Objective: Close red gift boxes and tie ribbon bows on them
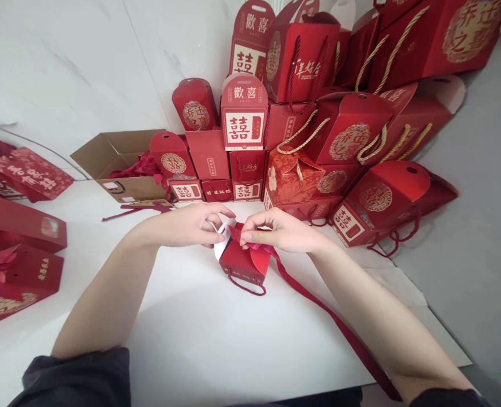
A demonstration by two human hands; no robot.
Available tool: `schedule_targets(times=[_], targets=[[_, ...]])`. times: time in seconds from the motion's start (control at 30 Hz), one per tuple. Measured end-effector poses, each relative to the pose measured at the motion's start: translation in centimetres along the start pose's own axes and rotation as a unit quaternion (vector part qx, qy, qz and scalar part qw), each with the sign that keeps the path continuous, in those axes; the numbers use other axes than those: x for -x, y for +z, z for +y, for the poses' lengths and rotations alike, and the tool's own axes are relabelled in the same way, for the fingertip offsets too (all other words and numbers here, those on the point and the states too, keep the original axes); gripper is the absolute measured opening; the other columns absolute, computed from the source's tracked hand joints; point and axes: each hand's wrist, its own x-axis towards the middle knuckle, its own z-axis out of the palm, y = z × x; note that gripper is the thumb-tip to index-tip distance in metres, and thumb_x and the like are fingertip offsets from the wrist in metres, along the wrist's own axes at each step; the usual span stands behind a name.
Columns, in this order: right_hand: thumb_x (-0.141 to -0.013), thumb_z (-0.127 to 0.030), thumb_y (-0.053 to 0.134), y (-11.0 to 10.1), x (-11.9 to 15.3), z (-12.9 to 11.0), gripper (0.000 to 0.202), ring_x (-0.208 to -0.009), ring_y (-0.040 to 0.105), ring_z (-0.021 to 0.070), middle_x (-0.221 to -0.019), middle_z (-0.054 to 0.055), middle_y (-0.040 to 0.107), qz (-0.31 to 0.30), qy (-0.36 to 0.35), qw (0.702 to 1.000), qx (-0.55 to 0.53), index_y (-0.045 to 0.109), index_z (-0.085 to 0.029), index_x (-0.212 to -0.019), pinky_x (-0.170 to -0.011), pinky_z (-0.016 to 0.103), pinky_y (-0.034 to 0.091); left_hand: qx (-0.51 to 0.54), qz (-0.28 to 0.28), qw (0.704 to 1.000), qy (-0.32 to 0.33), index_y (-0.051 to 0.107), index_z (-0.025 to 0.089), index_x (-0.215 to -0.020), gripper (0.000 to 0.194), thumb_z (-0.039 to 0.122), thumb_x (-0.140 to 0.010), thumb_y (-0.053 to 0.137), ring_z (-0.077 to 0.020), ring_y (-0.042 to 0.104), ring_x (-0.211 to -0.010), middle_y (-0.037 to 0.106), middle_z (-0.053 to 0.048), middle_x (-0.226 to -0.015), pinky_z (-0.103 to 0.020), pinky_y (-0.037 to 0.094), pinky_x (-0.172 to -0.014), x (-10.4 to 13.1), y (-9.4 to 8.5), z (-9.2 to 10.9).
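A small red gift box point(242, 261) stands on the white table before me, its top flaps partly raised and a dark red cord handle point(247, 287) hanging at the front. My left hand point(194, 225) is at the box's left side, thumb and curled fingers on the white inner side of a flap point(221, 240), with the index finger lifted. Over the box top, my right hand point(275, 229) pinches a dark red ribbon point(313, 297) between thumb and fingertips. From there the ribbon trails right and down past my right forearm to the table's front edge.
Red gift boxes point(244, 125) with cord handles are stacked along the back and right. An open cardboard box point(142, 195) holding red ribbon stands at the back left. More red boxes point(25, 277) line the left edge. A ribbon strip point(125, 213) lies near the cardboard box.
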Motion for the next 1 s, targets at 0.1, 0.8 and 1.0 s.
schedule_targets(times=[0.1, 0.8, 1.0], targets=[[-0.088, -0.037, 0.062, 0.5, -0.5, 0.5, 0.026, -0.072, 0.058, 0.0117, -0.078, 0.003, 0.067, -0.01, -0.008, 1.0, -0.003, 0.069, -0.013, -0.081, -0.071, 0.025, 0.046, -0.015, -0.002, 1.0, 0.009, 0.056, 0.021, -0.126, 0.059, 0.035, -0.071, 0.07, -0.0213, 0.067, -0.088, 0.07, -0.006, -0.097, -0.03, 0.053, -0.074, 0.1, -0.1, 0.0], [-0.091, -0.035, 0.057, 0.8, -1.0, 1.4, 0.025, -0.071, 0.057, 0.0111, -0.075, 0.001, 0.063, 0.013, -0.009, 1.0, 0.016, 0.069, -0.013, -0.086, -0.071, 0.024, 0.044, 0.01, -0.015, 0.999, -0.029, 0.063, 0.019, -0.096, 0.031, 0.048, -0.085, 0.057, -0.0197, 0.066, -0.092, 0.068, -0.006, -0.1, -0.032, 0.056, -0.079, 0.0, -0.2, 0.2], [-0.09, -0.036, 0.058, 0.7, -1.0, 1.4, 0.025, -0.08, 0.06, 0.0133, -0.087, 0.003, 0.07, 0.02, -0.023, 0.998, 0.06, 0.071, -0.014, -0.09, -0.079, 0.026, 0.045, -0.015, -0.024, 1.0, -0.006, 0.063, 0.018, -0.081, 0.029, 0.045, -0.086, 0.055, -0.0195, 0.067, -0.087, 0.07, -0.005, -0.087, -0.03, 0.054, -0.079, -0.1, -1.0, 0.5]])
